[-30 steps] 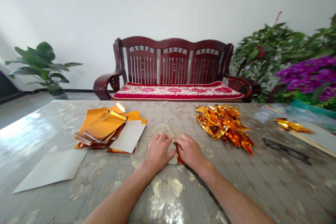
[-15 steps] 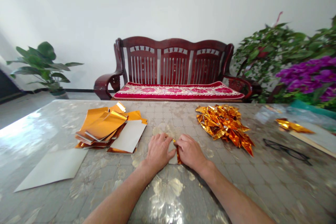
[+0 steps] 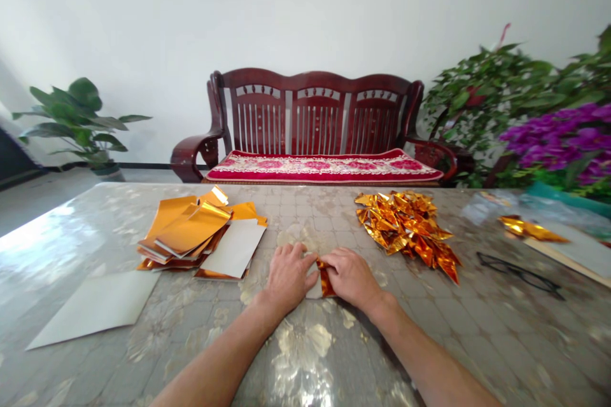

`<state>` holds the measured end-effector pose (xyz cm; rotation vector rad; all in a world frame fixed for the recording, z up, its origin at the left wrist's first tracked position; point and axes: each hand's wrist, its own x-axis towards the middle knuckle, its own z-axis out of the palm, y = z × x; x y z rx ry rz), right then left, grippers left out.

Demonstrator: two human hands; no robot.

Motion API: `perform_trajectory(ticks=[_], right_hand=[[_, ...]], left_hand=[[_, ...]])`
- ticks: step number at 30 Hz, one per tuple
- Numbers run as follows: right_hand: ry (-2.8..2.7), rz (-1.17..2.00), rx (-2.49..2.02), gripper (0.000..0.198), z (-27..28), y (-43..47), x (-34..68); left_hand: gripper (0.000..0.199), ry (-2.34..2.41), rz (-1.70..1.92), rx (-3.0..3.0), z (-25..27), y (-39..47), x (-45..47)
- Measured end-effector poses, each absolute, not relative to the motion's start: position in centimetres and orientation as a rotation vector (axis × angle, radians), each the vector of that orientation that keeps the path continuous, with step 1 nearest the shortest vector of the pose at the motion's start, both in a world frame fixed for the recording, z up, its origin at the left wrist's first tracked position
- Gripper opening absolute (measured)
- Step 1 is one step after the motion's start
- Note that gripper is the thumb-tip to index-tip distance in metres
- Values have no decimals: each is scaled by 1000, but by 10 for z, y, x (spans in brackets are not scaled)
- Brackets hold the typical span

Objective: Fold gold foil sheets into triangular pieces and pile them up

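Low over the table, a sheet of foil paper (image 3: 327,285) lies partly folded between my hands, its shiny orange-gold side turned up on the right and its white side showing at the left. My left hand (image 3: 289,271) rests on the white part, thumb and forefinger holding it down. With its fingers closed, my right hand (image 3: 351,275) grips the upper right edge of the orange fold. Both palms hide much of the sheet. To the right is a heap of folded gold foil pieces (image 3: 405,226); to the left, a stack of flat foil sheets (image 3: 184,226).
A single white sheet (image 3: 98,305) lies at the left. Black-framed glasses (image 3: 520,275), one gold folded piece (image 3: 532,229) and clear plastic wrapping (image 3: 487,205) are on the right of the patterned table (image 3: 305,356). Beyond stands a wooden bench (image 3: 315,121).
My right hand has shifted slightly right, and a wider strip of the orange side now shows between my hands. My left hand stays nearly in place.
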<state>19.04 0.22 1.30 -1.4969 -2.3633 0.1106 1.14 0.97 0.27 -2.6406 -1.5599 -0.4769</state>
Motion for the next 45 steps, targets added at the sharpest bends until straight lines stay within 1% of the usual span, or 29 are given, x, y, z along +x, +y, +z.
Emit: perform_trajectory(ticks=[5,11,17,21,28,31,34,38,39,42,45], right_hand=[[-2391,161,-1476,32,14,3,198],[-2359,218,-1458,32,10,8,202],[-2359,258,-1413,28,10,10,202],[-2370,284,-1366,27,9,12,208],[-2378,422,-1210,33,5,20,223],[-2385,384,-1199,34,2,21,224],[-2377,343,-1223,35,1,20,221],[-2324,322,-1298,35,1,17,215],[-2315,317,-1317,35,2,16,213],[-2309,303,-1342,36,3,14,211],[-2298,310,-1330,36,3,15,212]], left_hand=[[28,-1534,-456,-2627,3,9,11],[25,-1524,-453,-2616,4,7,12],[27,-1583,-484,-2540,3,4,22],[24,-1587,-448,-2519,2,4,27],[25,-1566,-486,-2569,-1,9,21],[26,-1486,-575,-2654,1,7,15],[27,-1300,-699,-2881,7,3,7],[39,-1226,-707,-3003,12,-3,2],[36,-1232,-687,-3008,12,-3,2],[20,-1234,-644,-3013,9,-1,1],[15,-1207,-639,-3016,6,2,0]])
